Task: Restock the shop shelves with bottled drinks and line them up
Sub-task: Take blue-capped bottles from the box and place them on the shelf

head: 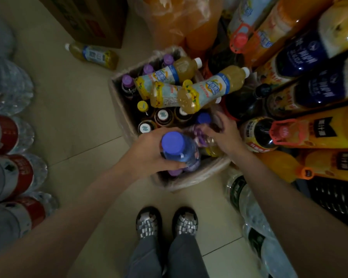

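A cardboard box (117,109) on the floor holds several bottled drinks, upright ones with purple and yellow caps and three yellow juice bottles (207,89) lying across the top. My left hand (151,151) grips a blue-capped bottle (177,151) upright at the box's near edge. My right hand (223,135) reaches into the box with curled fingers around a purple-labelled bottle (201,135), blurred by motion. Large orange and dark juice bottles (309,133) stand on the shelves to the right.
Water bottles with red labels (18,173) line the left side. A loose yellow bottle (92,55) lies on the tiled floor by a brown carton (92,19). Wrapped bottles (247,201) lie at the lower right. My feet (167,223) stand just before the box.
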Available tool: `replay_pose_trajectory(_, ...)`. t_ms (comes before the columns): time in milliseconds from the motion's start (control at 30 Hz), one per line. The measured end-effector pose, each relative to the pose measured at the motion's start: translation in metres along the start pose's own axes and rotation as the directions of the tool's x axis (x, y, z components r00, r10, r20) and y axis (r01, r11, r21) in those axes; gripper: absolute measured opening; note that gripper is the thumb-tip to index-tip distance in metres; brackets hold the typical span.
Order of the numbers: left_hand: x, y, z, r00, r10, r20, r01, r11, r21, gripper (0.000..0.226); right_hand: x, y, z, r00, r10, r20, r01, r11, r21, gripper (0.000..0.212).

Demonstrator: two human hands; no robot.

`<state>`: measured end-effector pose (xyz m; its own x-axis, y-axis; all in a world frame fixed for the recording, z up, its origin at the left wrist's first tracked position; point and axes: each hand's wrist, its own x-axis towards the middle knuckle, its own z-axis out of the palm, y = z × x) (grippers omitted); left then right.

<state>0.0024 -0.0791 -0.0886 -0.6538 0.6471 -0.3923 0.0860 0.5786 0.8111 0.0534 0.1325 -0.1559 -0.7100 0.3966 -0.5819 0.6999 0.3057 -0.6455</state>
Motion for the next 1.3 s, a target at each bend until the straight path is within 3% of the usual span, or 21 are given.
replay_pose_trajectory(133,0.012,0.015,-0.021,0.998,-0.052,0.032,0.052,0.999,-0.007,0.065,-0.004,-0.004,0.03,0.998,-0.031,0.058,0.037,0.995,-0.097,0.021)
replay_pose_trajectory(200,0.018,0.015,-0.026,0.996,-0.083,0.025,0.082,0.996,0.046,0.064,-0.005,-0.001,0.042,0.999,-0.027,0.044,0.034,0.984,-0.177,0.024)
replay_pose_trajectory(300,0.024,0.009,-0.033,0.994,-0.107,0.035,0.101,0.985,0.14,0.057,0.009,0.005,0.037,0.992,-0.073,-0.103,0.038,0.952,-0.305,0.042)
replay_pose_trajectory(400,0.026,-0.004,-0.036,0.991,-0.135,-0.011,0.135,0.983,0.125,0.041,0.031,0.008,0.027,0.979,-0.192,0.065,0.193,0.787,-0.585,0.069)
replay_pose_trajectory(500,0.026,-0.013,-0.037,0.985,-0.157,-0.073,0.164,0.982,0.098,0.041,0.039,0.008,0.038,0.969,-0.212,0.126,0.238,0.672,-0.701,0.06)
replay_pose_trajectory(567,0.028,-0.011,-0.037,0.984,-0.153,-0.096,0.163,0.981,0.107,0.054,0.032,0.008,0.046,0.972,-0.226,0.057,0.201,0.689,-0.696,0.048)
replay_pose_trajectory(633,0.028,-0.006,-0.035,0.988,-0.132,-0.08,0.142,0.98,0.136,0.069,0.018,0.003,0.048,0.983,-0.181,-0.026,0.127,0.779,-0.614,0.042)
replay_pose_trajectory(700,0.024,0.002,-0.031,0.995,-0.095,-0.036,0.1,0.976,0.196,0.065,0.003,-0.009,0.04,0.99,-0.12,-0.076,0.066,0.859,-0.507,0.041)
replay_pose_trajectory(800,0.008,0.025,-0.03,0.996,-0.072,-0.057,0.083,0.971,0.226,0.055,-0.034,-0.034,0.015,0.987,-0.142,-0.08,0.095,0.9,-0.424,0.037)
replay_pose_trajectory(933,-0.013,0.096,-0.051,0.996,-0.089,-0.022,0.091,0.946,0.311,0.061,-0.083,-0.087,-0.039,0.99,-0.125,-0.07,0.082,0.894,-0.441,0.056)
replay_pose_trajectory(1067,-0.037,0.202,-0.079,0.999,0.042,0.03,-0.05,0.913,0.406,0.055,-0.142,-0.158,-0.114,0.99,-0.136,-0.036,0.099,0.857,-0.506,0.068)
replay_pose_trajectory(1200,-0.077,0.301,-0.101,0.99,0.142,0.024,-0.138,0.889,0.437,0.05,-0.242,-0.204,-0.196,0.954,-0.227,-0.195,0.114,0.879,-0.464,0.057)
replay_pose_trajectory(1300,-0.12,0.382,-0.103,0.961,0.245,0.131,-0.278,0.824,0.493,0.068,-0.338,-0.218,-0.254,0.896,-0.245,-0.37,0.089,0.917,-0.389,0.05)
